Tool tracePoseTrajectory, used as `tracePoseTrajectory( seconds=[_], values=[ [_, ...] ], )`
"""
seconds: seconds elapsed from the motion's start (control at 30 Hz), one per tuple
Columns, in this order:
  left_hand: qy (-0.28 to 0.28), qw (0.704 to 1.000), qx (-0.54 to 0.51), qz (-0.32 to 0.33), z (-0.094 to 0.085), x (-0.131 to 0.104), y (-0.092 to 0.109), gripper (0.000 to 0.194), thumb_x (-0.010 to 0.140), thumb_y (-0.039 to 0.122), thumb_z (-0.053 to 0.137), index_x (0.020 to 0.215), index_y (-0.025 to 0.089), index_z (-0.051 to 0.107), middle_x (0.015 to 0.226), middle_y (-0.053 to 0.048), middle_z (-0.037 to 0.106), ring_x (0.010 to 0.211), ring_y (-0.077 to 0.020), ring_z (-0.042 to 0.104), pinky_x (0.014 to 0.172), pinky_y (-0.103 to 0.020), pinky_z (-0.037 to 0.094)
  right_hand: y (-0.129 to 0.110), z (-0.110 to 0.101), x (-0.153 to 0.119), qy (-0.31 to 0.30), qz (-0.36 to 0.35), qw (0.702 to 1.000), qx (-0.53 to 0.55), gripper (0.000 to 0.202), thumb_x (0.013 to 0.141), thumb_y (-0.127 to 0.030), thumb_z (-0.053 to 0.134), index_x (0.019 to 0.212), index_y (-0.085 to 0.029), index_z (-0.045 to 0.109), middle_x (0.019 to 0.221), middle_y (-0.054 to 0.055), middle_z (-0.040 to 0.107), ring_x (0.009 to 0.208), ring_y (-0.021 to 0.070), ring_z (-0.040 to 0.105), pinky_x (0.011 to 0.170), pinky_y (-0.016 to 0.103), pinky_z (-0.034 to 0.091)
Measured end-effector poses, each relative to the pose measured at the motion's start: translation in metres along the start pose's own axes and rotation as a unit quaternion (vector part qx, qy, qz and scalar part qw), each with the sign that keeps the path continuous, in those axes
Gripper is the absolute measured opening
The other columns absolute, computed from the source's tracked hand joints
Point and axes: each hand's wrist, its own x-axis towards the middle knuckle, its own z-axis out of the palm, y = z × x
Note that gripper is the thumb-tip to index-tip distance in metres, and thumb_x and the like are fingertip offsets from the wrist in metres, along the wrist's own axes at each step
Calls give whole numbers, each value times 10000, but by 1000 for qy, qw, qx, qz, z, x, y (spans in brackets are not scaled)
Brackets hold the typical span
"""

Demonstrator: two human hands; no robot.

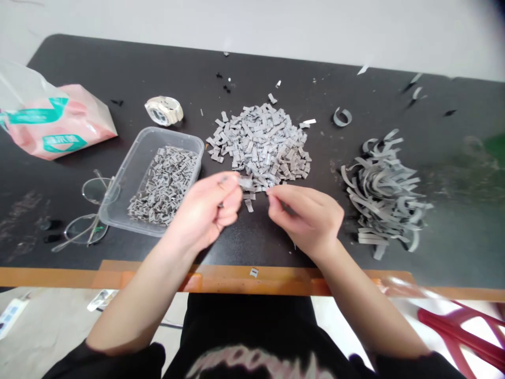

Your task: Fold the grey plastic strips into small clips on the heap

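Observation:
My left hand point(209, 208) is closed in a pinch at the near edge of a heap. From its fingertips a small grey strip piece point(246, 182) sticks out to the right, blurred. To the right, my right hand point(305, 213) pinches thumb and forefinger together; what they hold, if anything, is too small to make out. The heap of short grey strap pieces point(260, 139) lies just beyond both hands. Left of my left hand, a clear plastic box point(114, 202) contains many small grey buckle-like parts point(165, 181).
A pile of loose grey strips point(389, 189) lies at the right. Glasses point(84, 229), a white watch point(163, 110) and a pink tissue pack point(67, 126) are on the left. One small grey buckle point(253, 272) rests on the table's orange front edge point(150, 276).

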Motion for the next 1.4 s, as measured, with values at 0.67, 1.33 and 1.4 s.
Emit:
tracePoseTrajectory(
  seconds=[0.67,1.33,1.4],
  values=[
    [-33,985,147,81,6,3,-24,204,924,334,632,846,175,530,519,93,433,409,-28,291,396,-132,206,-2,-3,7,-150,388,822,389,124,826,-295,759,815,-172,755,618,-2,729,540,123,679,570,232,563],
    [-31,999,14,13,1,3,-11,331,1025,302,489,803,116,649,541,54,421,382,-14,236,374,-125,182,-56,-32,-41,-535,105,838,6,48,927,-141,650,924,-163,692,941,60,674,758,184,664,680,292,477],
    [-33,999,2,-13,3,2,-11,340,1022,279,470,769,121,633,546,43,438,381,-15,249,375,-124,193,-64,-27,-55,-540,99,835,-11,140,963,-100,569,895,-149,681,919,69,664,775,184,666,702,291,482]
  ],
)
